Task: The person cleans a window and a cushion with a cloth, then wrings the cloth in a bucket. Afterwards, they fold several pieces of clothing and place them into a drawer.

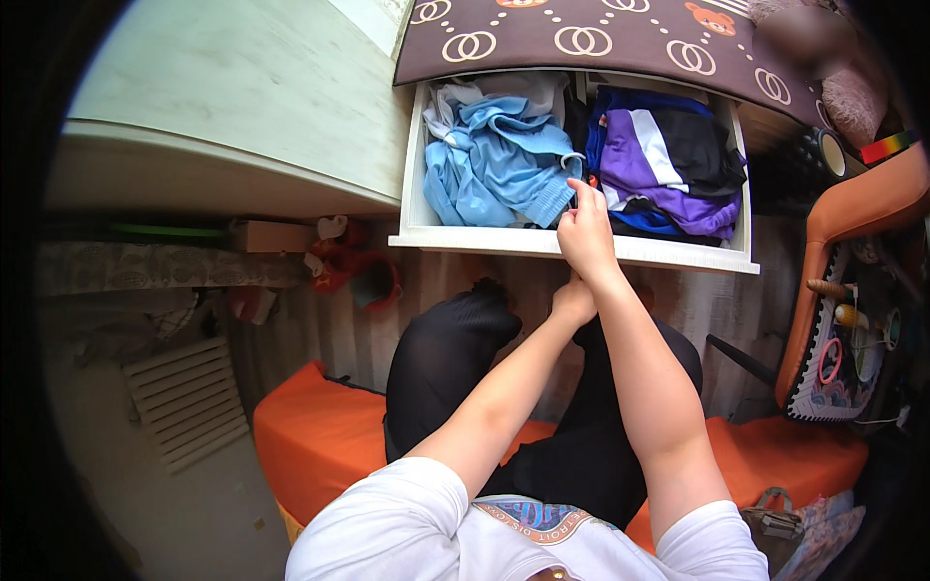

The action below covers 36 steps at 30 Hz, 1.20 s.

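Note:
Before me a white drawer [494, 240] is pulled out, holding clothes in two sections. Crumpled light blue clothing [501, 160] with an elastic waistband lies on the left, white fabric [454, 102] behind it. On the right are folded purple, white and black clothing [639, 156] and blue fabric [647, 98]. My right hand [587, 229] is over the drawer's front edge, fingers near the waistband; whether they pinch anything is unclear. Below the front panel is my left hand [575, 299], close to my right wrist, its fingers mostly hidden.
A patterned dark mat [508, 43] covers the surface above the drawer. A pale cabinet top [254, 94] stands at left. An orange-framed chair [795, 312] and a tray of small items [835, 392] are at right. I sit on an orange cover [320, 428]; a red container [378, 283] stands on the left.

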Each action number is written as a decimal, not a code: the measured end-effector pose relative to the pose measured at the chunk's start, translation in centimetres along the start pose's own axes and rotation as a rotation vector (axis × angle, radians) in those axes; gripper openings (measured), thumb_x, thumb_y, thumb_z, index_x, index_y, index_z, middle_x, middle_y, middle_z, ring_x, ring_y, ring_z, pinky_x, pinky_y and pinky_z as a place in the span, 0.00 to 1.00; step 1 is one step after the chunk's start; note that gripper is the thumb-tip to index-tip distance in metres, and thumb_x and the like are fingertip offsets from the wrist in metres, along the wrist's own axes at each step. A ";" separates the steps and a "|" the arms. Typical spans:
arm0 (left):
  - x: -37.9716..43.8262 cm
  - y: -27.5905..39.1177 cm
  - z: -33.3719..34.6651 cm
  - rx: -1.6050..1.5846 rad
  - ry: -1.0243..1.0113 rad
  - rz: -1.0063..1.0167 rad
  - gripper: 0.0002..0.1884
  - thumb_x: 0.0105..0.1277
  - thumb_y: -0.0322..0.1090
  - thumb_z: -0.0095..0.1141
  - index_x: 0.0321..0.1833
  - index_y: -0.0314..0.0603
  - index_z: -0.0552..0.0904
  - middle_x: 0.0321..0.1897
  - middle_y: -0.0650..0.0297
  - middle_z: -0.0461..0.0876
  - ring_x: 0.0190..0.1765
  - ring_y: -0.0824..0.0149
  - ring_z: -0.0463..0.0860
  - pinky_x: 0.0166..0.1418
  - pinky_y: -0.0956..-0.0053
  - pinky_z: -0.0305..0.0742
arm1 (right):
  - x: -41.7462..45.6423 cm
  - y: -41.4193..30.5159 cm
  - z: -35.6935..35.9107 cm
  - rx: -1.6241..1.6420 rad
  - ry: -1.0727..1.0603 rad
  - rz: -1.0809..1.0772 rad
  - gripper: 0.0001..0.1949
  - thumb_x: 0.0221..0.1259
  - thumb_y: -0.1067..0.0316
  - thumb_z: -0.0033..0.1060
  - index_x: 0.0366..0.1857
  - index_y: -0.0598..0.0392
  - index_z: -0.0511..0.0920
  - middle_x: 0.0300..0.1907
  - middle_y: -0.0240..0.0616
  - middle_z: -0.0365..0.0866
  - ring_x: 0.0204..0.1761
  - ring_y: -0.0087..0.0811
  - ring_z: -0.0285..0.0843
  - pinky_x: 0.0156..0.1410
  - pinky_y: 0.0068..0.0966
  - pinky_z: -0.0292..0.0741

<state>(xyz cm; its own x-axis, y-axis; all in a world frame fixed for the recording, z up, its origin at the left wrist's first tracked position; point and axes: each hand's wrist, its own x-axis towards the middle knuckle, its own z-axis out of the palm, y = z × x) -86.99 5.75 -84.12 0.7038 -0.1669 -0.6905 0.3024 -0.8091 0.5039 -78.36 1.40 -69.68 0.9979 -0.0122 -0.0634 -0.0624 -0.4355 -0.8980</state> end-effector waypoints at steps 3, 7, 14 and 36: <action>-0.5 -0.3 -0.1 0.127 -0.038 -0.037 0.43 0.65 0.38 0.53 0.80 0.34 0.50 0.81 0.44 0.50 0.54 0.40 0.85 0.53 0.49 0.83 | 1.6 -0.6 0.3 -0.028 0.011 0.027 0.25 0.59 0.78 0.48 0.64 0.59 0.72 0.65 0.58 0.70 0.65 0.59 0.73 0.70 0.45 0.72; -1.2 -0.9 -0.1 0.103 -0.031 -0.035 0.44 0.60 0.26 0.56 0.80 0.36 0.52 0.83 0.45 0.44 0.53 0.40 0.85 0.52 0.49 0.84 | 2.9 -0.9 0.4 -0.034 0.024 0.067 0.23 0.61 0.76 0.47 0.63 0.57 0.73 0.64 0.57 0.72 0.63 0.58 0.74 0.68 0.46 0.73; -2.3 -0.4 -1.1 0.130 -0.019 -0.060 0.43 0.60 0.26 0.55 0.81 0.40 0.54 0.84 0.48 0.45 0.58 0.41 0.84 0.57 0.51 0.83 | 4.3 -1.2 0.1 -0.047 0.024 0.103 0.23 0.61 0.75 0.46 0.62 0.56 0.74 0.63 0.56 0.73 0.63 0.57 0.75 0.68 0.44 0.73; 7.3 -0.1 -31.8 0.679 0.964 0.344 0.09 0.60 0.34 0.66 0.44 0.51 0.87 0.55 0.60 0.82 0.62 0.54 0.79 0.65 0.53 0.70 | 5.0 -0.2 -3.0 0.008 0.153 0.223 0.25 0.60 0.72 0.49 0.65 0.58 0.71 0.61 0.60 0.73 0.61 0.60 0.76 0.68 0.46 0.72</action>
<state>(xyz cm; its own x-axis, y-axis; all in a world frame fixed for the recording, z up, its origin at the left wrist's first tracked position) -61.48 22.51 -72.69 0.9553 -0.1781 0.2361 -0.1862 -0.9824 0.0125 -73.34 -1.31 -68.46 0.9503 -0.2431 -0.1944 -0.2808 -0.3997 -0.8726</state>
